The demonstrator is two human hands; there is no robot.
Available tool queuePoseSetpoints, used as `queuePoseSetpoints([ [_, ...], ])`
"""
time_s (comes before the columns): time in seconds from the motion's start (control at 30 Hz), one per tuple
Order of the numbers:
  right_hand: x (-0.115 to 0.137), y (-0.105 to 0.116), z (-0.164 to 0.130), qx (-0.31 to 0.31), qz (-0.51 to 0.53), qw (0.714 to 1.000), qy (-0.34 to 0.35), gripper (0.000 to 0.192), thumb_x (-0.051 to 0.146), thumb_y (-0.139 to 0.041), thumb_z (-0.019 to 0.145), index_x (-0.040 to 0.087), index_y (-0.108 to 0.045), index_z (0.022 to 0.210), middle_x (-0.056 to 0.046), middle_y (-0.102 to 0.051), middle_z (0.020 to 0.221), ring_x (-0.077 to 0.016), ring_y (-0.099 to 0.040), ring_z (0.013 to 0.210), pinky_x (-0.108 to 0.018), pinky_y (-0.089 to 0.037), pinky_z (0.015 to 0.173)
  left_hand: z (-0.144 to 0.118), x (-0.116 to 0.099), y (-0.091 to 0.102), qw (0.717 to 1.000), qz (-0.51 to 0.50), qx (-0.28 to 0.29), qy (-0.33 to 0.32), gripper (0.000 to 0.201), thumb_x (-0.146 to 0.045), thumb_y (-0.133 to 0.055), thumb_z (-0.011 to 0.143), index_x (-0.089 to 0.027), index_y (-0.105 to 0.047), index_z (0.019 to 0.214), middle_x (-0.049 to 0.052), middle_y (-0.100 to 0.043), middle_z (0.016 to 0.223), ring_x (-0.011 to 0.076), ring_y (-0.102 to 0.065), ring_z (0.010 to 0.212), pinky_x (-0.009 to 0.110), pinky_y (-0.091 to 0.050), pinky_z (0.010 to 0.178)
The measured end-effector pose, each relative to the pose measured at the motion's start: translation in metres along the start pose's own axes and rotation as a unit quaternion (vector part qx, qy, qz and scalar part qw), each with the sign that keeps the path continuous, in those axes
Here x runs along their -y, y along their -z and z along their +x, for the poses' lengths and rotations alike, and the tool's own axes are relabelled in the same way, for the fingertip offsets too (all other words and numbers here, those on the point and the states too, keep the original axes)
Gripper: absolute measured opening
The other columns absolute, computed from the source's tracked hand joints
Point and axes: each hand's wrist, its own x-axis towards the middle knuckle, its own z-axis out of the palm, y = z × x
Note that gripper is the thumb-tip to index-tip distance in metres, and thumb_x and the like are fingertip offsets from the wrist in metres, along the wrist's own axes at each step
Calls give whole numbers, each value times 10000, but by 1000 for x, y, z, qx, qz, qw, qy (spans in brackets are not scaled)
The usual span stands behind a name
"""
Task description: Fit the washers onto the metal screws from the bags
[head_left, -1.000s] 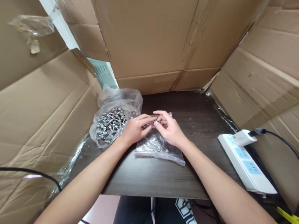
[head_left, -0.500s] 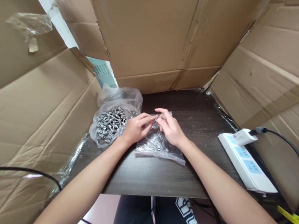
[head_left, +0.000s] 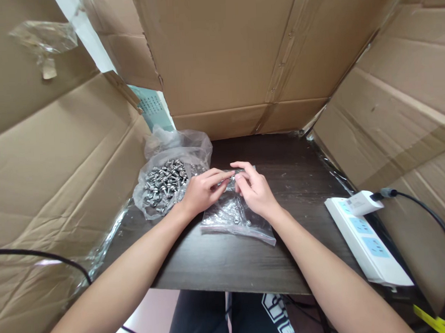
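A small shiny metal bolt (head_left: 232,178), mostly covered by fingers, sits where my two hands meet. My left hand (head_left: 204,190) pinches it between thumb and fingertips. From the other side, the thumb and bent fingers of my right hand (head_left: 254,188) close on its end, with one finger raised. Under both hands lies a clear zip bag (head_left: 225,216) with a few small metal nuts (head_left: 237,220) showing near its lower edge. To the left, an open plastic bag (head_left: 139,188) holds a heap of bolts (head_left: 166,182).
Cardboard walls (head_left: 231,51) enclose the dark wooden table (head_left: 294,182) at the back and both sides. A white power strip (head_left: 372,245) with a plugged-in adapter (head_left: 364,203) lies at right. Black cables (head_left: 444,224) run along both sides.
My right thumb and fingers have shifted slightly around the bolt, and more of its shiny end shows. My left hand stays in place.
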Motion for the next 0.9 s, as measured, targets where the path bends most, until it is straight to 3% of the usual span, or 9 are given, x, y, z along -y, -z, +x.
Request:
queuePoseSetpoints([
  [0.17, 1, -2, 0, -17, -27, 999, 18, 322, 308, -530, 955, 211, -559, 1262, -15, -606, 885, -139, -579, 669, -285, -465, 631, 0, 1, -1, 1000, 1, 2, -3, 259, -229, -582, 1021, -194, -743, 1219, 82, -772, 1075, 108, -704, 749, 204, -557, 654],
  [0.33, 0, -3, 0, -15, -27, 999, 24, 298, 300, -492, 979, 207, -570, 1251, 0, -581, 808, -149, -583, 691, -293, -477, 663, 0, 3, -1, 1000, 5, 13, -6, 253, -235, -590, 1023, -195, -735, 1226, 74, -773, 1070, 107, -698, 745, 206, -540, 669],
  [0.57, -1, -3, 0, -25, -29, 999, 29, 433, 204, -595, 839, 222, -550, 1269, -24, -604, 985, -115, -560, 664, -254, -455, 585, 1, 1, 1, 999, 14, 29, 13, 218, -225, -629, 1001, -193, -731, 1192, 43, -778, 1020, 98, -680, 685, 205, -510, 651],
  [0.77, -1, -2, 1, -9, -30, 999, 7, 313, 298, -490, 967, 212, -564, 1259, -22, -628, 864, -162, -599, 726, -308, -488, 678, 1, 0, 1, 1000, 19, 18, 4, 207, -220, -605, 1013, -189, -732, 1174, 47, -782, 1050, 94, -674, 672, 208, -504, 643],
  [0.9, -1, -2, 0, -32, -45, 998, 39, 490, 213, -588, 837, 219, -528, 1324, -70, -617, 1062, -185, -592, 847, -294, -491, 642, 1, 0, 1, 1000, 6, 12, 18, 207, -205, -618, 1002, -192, -733, 1174, 46, -780, 1071, 87, -670, 667, 196, -511, 636],
])
